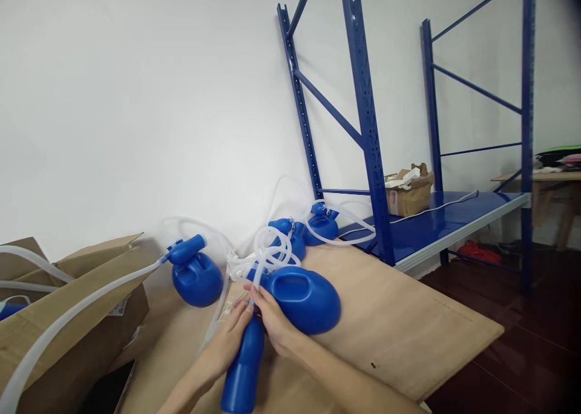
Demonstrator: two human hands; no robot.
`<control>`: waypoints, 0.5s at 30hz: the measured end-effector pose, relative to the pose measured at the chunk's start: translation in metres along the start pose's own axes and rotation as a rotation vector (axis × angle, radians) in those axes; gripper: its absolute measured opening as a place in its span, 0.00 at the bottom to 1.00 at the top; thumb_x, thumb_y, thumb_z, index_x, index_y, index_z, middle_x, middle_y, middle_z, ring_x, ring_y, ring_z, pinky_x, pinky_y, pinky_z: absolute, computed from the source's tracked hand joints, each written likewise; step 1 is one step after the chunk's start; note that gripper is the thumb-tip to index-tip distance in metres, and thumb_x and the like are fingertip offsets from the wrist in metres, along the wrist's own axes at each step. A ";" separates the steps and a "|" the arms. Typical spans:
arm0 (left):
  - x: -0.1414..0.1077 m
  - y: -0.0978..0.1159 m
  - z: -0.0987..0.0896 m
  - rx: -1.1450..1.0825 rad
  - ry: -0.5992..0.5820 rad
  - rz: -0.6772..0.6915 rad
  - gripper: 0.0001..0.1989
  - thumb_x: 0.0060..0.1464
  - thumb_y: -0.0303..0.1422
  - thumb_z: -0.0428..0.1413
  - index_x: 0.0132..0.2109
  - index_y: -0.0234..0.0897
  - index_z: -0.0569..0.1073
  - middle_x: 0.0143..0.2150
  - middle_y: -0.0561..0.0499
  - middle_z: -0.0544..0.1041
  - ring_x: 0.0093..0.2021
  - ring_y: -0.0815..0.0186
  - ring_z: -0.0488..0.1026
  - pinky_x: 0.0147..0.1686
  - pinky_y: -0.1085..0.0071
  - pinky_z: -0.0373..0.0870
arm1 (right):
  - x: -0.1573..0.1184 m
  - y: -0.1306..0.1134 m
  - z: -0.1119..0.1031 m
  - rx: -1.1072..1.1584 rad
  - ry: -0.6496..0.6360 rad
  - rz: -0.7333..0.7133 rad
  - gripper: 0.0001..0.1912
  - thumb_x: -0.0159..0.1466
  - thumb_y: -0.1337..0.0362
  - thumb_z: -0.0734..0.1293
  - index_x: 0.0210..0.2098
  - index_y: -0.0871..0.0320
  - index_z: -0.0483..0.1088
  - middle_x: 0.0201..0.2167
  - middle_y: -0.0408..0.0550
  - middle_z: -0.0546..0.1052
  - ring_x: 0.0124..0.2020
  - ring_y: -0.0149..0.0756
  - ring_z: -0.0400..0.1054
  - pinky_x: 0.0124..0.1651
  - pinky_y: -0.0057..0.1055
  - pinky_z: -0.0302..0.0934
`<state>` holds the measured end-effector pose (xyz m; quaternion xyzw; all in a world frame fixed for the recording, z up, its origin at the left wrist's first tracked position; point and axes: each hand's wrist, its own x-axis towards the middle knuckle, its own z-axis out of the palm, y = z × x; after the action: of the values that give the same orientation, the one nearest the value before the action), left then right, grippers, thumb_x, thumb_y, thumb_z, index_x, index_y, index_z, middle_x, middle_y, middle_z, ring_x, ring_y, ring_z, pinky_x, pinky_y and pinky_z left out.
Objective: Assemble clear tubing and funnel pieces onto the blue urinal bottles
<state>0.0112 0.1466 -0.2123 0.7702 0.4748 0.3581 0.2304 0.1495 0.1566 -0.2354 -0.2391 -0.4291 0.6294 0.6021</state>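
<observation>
I see L hand (235, 329) curled round the neck of the blue funnel (245, 365), R hand (272, 320) pinching the clear tube (258, 278) at its tip. Funnel's between both hands' fingers, wide end twd me, over the wood table (390, 317).

No lettering is readable; the printed labels are too small.

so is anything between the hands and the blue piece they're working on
Nothing visible is: the left hand grips the blue piece near its far end, and the right hand has fingers on the clear tube there. The large blue bottle lies beyond the right hand, not in between.
</observation>
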 end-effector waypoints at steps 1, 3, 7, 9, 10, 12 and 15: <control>-0.003 0.001 0.006 0.009 -0.003 -0.001 0.28 0.63 0.52 0.49 0.61 0.42 0.74 0.66 0.44 0.72 0.69 0.51 0.64 0.64 0.53 0.65 | 0.002 -0.003 0.000 0.113 0.014 0.039 0.28 0.57 0.40 0.72 0.43 0.55 0.69 0.34 0.44 0.78 0.36 0.38 0.75 0.45 0.35 0.68; -0.007 0.007 0.014 0.015 -0.036 -0.008 0.29 0.61 0.53 0.51 0.62 0.43 0.74 0.69 0.46 0.68 0.71 0.50 0.60 0.67 0.53 0.60 | 0.006 -0.010 -0.001 0.275 0.064 0.084 0.27 0.53 0.41 0.75 0.35 0.54 0.65 0.26 0.38 0.73 0.25 0.31 0.70 0.34 0.29 0.66; -0.015 0.026 0.021 0.074 -0.119 -0.004 0.27 0.52 0.50 0.60 0.56 0.43 0.77 0.61 0.44 0.76 0.60 0.47 0.72 0.61 0.54 0.66 | 0.012 -0.024 -0.003 0.410 0.128 0.131 0.34 0.58 0.34 0.68 0.21 0.55 0.53 0.14 0.30 0.58 0.12 0.21 0.48 0.23 0.24 0.60; -0.018 0.035 0.022 0.130 -0.106 -0.021 0.23 0.51 0.46 0.60 0.52 0.43 0.77 0.54 0.46 0.80 0.52 0.50 0.76 0.57 0.55 0.69 | 0.012 -0.029 -0.003 0.429 0.137 0.125 0.35 0.60 0.33 0.66 0.19 0.55 0.51 0.12 0.30 0.54 0.11 0.20 0.43 0.23 0.24 0.60; -0.020 0.039 0.023 0.152 -0.087 -0.024 0.21 0.52 0.44 0.59 0.51 0.43 0.77 0.51 0.47 0.81 0.49 0.52 0.76 0.55 0.56 0.69 | 0.011 -0.032 -0.003 0.431 0.142 0.113 0.36 0.60 0.33 0.65 0.18 0.55 0.50 0.11 0.30 0.53 0.11 0.20 0.42 0.22 0.24 0.61; -0.021 0.047 0.024 0.162 -0.042 -0.014 0.17 0.52 0.43 0.57 0.47 0.42 0.76 0.46 0.48 0.81 0.46 0.54 0.76 0.51 0.59 0.70 | 0.010 -0.038 -0.002 0.439 0.142 0.084 0.36 0.62 0.34 0.65 0.17 0.55 0.50 0.11 0.30 0.52 0.10 0.20 0.40 0.20 0.23 0.59; -0.017 0.051 0.021 0.044 -0.018 -0.030 0.14 0.49 0.44 0.60 0.39 0.41 0.74 0.40 0.49 0.80 0.43 0.55 0.76 0.45 0.63 0.71 | 0.011 -0.049 -0.002 0.490 0.097 0.092 0.36 0.64 0.37 0.65 0.16 0.55 0.48 0.10 0.30 0.51 0.10 0.19 0.36 0.14 0.20 0.48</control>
<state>0.0508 0.1083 -0.1961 0.7713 0.4918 0.3371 0.2229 0.1767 0.1637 -0.1933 -0.1351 -0.2230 0.7294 0.6325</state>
